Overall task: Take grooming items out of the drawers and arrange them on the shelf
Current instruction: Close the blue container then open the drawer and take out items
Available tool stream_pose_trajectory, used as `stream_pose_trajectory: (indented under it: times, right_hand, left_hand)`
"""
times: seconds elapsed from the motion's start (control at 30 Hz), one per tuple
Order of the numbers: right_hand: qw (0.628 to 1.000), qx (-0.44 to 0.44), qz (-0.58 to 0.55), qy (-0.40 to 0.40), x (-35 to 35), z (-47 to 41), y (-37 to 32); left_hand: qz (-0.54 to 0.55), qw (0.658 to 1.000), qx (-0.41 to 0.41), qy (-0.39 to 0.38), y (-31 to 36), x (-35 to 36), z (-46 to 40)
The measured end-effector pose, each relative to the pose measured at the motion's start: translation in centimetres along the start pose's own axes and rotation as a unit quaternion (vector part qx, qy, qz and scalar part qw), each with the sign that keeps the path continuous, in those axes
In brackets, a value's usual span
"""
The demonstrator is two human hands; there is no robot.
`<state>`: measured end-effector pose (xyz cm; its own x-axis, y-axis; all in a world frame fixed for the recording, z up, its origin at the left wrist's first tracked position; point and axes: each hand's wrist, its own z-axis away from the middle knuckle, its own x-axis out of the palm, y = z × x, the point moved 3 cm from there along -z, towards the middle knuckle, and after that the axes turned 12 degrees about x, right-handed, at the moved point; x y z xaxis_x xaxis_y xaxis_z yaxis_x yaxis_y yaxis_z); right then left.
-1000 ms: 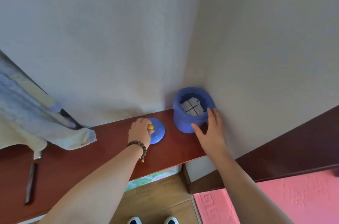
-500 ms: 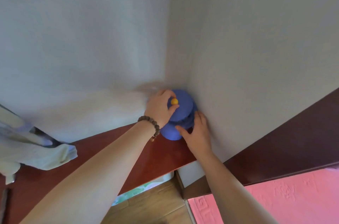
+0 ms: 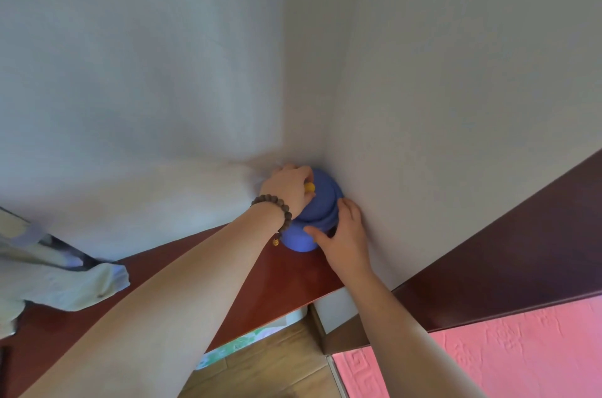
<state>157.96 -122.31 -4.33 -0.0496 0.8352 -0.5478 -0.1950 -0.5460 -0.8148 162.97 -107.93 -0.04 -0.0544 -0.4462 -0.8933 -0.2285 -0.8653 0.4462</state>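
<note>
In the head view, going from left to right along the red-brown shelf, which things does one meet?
Pale crumpled cloth → left hand gripping the small yellow knob of the blue lid → blue round plastic jar → right hand at the jar's side.

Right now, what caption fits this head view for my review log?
Left hand sets the lid by its yellow knob onto the blue jar; right hand steadies it.

Pale wall corner (image 3: 303, 71), wood floor (image 3: 277, 371), perhaps daylit

Left hand (image 3: 288, 189) pinches lid knob (image 3: 309, 187) (yellow); right hand (image 3: 342, 231) steadies jar (image 3: 298, 239)
</note>
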Motion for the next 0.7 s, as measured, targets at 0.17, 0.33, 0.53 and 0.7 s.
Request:
stream_pose_trajectory:
  times: [0.17, 0.33, 0.53, 0.7]
  right_hand:
    - [1.0, 0.004, 0.002, -0.003, -0.1, 0.1, -0.1]
    - [1.0, 0.004, 0.007, -0.006, -0.1, 0.3, -0.2]
    - [0.999, -0.019, 0.029, 0.003, -0.1, 0.6, -0.6]
    - [0.993, -0.033, 0.111, -0.001, 0.1, 0.9, -1.4]
  left_hand:
    - [0.0, 1.0, -0.005, -0.004, 0.0, 0.1, 0.2]
    - [0.004, 1.0, -0.013, 0.028, 0.2, 0.4, 1.1]
    - [0.025, 0.999, -0.011, 0.038, -0.2, 1.1, 2.8]
    - [-0.042, 0.993, -0.043, 0.101, -0.5, -0.2, 6.0]
